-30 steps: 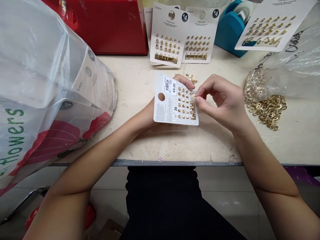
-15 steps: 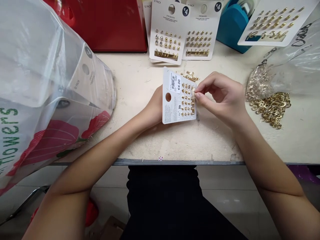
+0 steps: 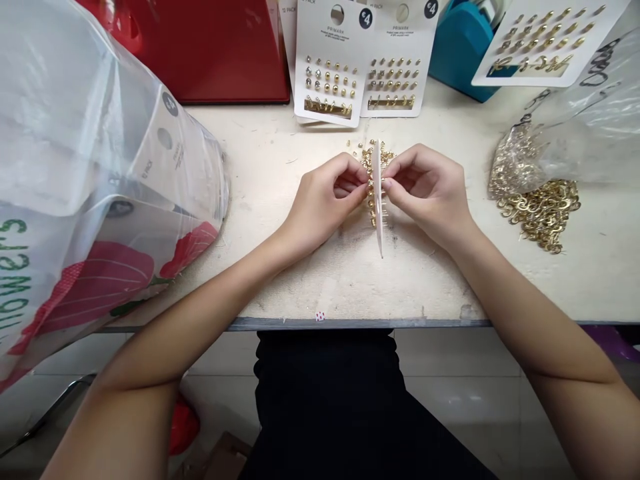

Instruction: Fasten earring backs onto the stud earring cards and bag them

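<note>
White earring card, edge-on, is pinched between left hand and right hand, both grips nearly closed.

Head view looking forward and down

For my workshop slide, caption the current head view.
Left hand and right hand meet at opposite faces of a thin white card bearing golden metal earrings, seen edge-on.

Jewellery packing workshop, worn workbench, priced earring cards, heaped gold-coloured pieces, tape dispenser
</note>
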The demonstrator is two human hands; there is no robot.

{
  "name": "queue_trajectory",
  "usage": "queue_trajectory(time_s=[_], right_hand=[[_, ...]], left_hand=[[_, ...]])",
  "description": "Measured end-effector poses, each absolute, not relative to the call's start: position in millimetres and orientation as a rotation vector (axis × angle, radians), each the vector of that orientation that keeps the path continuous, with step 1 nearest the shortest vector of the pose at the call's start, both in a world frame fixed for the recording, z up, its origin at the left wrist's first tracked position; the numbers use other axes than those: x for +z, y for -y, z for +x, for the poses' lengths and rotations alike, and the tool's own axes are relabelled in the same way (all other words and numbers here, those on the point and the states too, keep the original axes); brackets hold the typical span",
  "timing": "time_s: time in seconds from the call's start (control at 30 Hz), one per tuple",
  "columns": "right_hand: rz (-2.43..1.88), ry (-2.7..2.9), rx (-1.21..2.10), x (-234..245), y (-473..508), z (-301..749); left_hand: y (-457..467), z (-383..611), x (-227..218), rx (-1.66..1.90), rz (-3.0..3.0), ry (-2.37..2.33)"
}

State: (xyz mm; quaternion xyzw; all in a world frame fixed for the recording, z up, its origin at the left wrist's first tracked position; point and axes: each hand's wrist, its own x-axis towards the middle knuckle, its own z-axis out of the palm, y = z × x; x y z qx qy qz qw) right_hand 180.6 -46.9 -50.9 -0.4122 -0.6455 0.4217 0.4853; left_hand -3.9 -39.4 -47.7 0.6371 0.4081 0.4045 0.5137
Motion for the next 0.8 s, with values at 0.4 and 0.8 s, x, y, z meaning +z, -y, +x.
queue_trajectory(time_s=[0.4,0.8], right_hand=[[-1.034,1.521,1.099,-45.1,51.1,177.3],[-0.914,1.409,1.206,-42.8,49.2,177.7]], left_hand=[[42.4,-3.4,-45.0,1.002,1.491,-1.021],[43.7,-3.4,-46.2,1.018,1.589,-0.990]])
